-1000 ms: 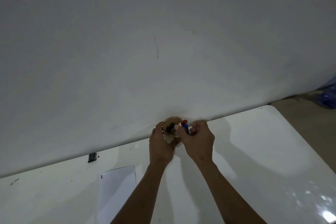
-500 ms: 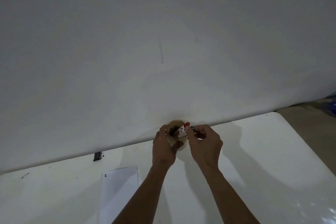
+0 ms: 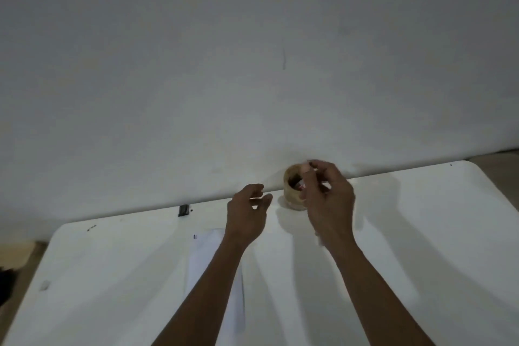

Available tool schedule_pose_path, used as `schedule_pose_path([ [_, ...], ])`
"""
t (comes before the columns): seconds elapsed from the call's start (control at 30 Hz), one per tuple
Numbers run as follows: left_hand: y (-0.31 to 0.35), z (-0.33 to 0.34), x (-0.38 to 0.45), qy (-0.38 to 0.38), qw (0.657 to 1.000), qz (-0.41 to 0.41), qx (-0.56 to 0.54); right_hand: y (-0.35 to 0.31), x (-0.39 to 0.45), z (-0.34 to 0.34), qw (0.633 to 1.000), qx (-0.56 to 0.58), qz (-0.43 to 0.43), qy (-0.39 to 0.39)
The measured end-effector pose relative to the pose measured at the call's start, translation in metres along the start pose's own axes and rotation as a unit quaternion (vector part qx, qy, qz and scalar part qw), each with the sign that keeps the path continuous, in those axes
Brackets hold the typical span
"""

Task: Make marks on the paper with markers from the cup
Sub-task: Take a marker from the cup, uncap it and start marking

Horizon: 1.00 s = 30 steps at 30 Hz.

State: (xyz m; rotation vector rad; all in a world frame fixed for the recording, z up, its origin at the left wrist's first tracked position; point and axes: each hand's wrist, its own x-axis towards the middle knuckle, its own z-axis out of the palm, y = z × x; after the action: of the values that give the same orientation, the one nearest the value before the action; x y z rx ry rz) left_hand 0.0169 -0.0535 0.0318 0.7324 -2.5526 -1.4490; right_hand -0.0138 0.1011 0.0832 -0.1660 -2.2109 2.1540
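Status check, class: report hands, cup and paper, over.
Left hand open, off the cup. Right hand at the cup rim, blurred; grip unclear. Paper partly under the left forearm.

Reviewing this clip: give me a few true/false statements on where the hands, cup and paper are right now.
1. The cup stands at the table's far edge, by the wall. True.
2. The left hand grips the cup. False: it is open, apart from the cup.
3. The right hand is at the cup's rim. True.
4. The paper lies to the right of the cup. False: it lies nearer and to the left, partly under the left forearm.
5. A marker is pressed on the paper. False: none touches it.
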Motion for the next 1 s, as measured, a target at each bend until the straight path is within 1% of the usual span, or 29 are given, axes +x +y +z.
schedule_pose_path([
  [0.07, -0.001, -0.028, -0.013, 0.005, 0.997, -0.036, -0.075, 0.013, -0.015, 0.015, 0.994, -0.064, 0.020, -0.080],
  [0.13, 0.000, -0.056, -0.030, 0.004, 0.988, -0.059, -0.140, 0.023, -0.034, 0.031, 0.977, -0.145, 0.022, -0.155],
  [0.2, -0.004, -0.082, -0.045, -0.005, 0.985, -0.062, -0.160, 0.024, -0.056, 0.047, 0.966, -0.165, 0.019, -0.196],
  [0.33, -0.025, -0.124, -0.069, -0.040, 0.986, -0.052, -0.152, 0.016, -0.094, 0.077, 0.961, -0.130, 0.042, -0.239],
  [0.47, -0.053, -0.154, -0.087, -0.020, 0.984, -0.054, -0.166, 0.012, -0.123, 0.098, 0.950, -0.153, 0.037, -0.270],
  [0.53, -0.066, -0.165, -0.093, -0.015, 0.976, -0.070, -0.207, 0.013, -0.134, 0.103, 0.939, -0.195, 0.018, -0.284],
  [0.6, -0.078, -0.174, -0.099, 0.004, 0.957, -0.099, -0.273, 0.018, -0.142, 0.105, 0.930, -0.227, 0.000, -0.290],
  [0.67, -0.089, -0.183, -0.103, 0.022, 0.936, -0.127, -0.328, 0.023, -0.148, 0.105, 0.929, -0.233, 0.002, -0.288],
  [0.73, -0.102, -0.190, -0.107, 0.025, 0.921, -0.147, -0.360, 0.026, -0.156, 0.104, 0.942, -0.190, 0.036, -0.274],
  [0.77, -0.108, -0.193, -0.109, 0.019, 0.918, -0.151, -0.367, 0.025, -0.160, 0.104, 0.952, -0.143, 0.064, -0.261],
  [0.83, -0.117, -0.198, -0.115, -0.003, 0.926, -0.139, -0.352, 0.023, -0.169, 0.106, 0.968, -0.019, 0.128, -0.217],
  [0.87, -0.120, -0.200, -0.118, -0.017, 0.934, -0.124, -0.334, 0.023, -0.173, 0.108, 0.967, 0.057, 0.166, -0.187],
  [0.93, -0.122, -0.201, -0.123, -0.043, 0.953, -0.084, -0.287, 0.023, -0.179, 0.116, 0.944, 0.193, 0.233, -0.131],
  [0.97, -0.122, -0.201, -0.124, -0.051, 0.962, -0.063, -0.261, 0.024, -0.181, 0.121, 0.932, 0.229, 0.252, -0.121],
  [1.0, -0.122, -0.200, -0.124, -0.054, 0.970, -0.043, -0.233, 0.024, -0.184, 0.125, 0.927, 0.238, 0.260, -0.128],
])
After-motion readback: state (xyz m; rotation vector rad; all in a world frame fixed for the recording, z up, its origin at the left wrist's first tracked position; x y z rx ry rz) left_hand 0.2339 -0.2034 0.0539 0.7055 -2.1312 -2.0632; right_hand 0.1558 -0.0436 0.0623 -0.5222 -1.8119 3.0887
